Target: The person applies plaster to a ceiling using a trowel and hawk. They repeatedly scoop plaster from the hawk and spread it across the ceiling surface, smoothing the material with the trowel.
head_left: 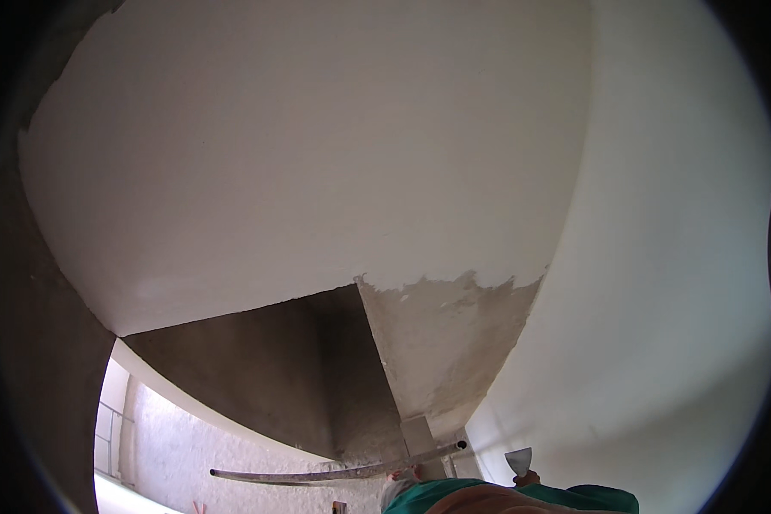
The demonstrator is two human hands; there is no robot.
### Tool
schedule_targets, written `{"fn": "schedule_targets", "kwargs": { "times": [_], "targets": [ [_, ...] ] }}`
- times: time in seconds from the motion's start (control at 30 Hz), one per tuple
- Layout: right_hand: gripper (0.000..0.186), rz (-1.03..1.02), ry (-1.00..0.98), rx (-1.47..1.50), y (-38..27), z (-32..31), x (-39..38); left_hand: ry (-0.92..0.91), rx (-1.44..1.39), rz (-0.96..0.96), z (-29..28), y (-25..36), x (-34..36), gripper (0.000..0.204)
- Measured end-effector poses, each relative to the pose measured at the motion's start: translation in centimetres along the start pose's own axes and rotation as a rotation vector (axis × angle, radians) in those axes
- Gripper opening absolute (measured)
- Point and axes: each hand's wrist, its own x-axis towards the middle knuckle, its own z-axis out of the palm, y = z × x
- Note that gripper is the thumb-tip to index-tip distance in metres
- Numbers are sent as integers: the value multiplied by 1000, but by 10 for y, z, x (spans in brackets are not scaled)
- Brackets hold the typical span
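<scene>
At the lower right my right hand (529, 479) grips a putty knife (518, 458) with a wide pale blade, held close to the white wall (660, 257). Green clothing with brown over it (428, 495) fills the bottom edge around that hand. My left hand cannot be seen. A small bit of skin, apparently a foot, shows beside a long pipe at the bottom centre.
A wall with white coating (308, 146) has a ragged grey patch (437, 334) beside a dark opening (257, 368). Below, a long metal pipe (291, 477) crosses above the pale, rough floor (180, 428). A railing (111, 437) shows at the far lower left.
</scene>
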Motion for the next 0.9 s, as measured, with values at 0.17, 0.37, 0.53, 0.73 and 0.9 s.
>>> {"fn": "schedule_targets", "kwargs": {
  "times": [0.17,0.37,0.53,0.73,0.9],
  "targets": [
    [26,-257,-56,-165,28,17,36,33,-117,81,-4,39,8,31],
    [35,-81,-15,55,-21,3,7,105,-276,173,-18,70,21,32],
    [39,-225,134,97,-48,-26,-24,154,-382,247,-18,97,46,30],
    [65,-460,281,236,-75,-46,-41,-28,-892,495,-55,140,13,23],
    [63,-532,46,378,-157,-123,-69,-265,-1726,342,-134,280,-99,57]
  ]
}}
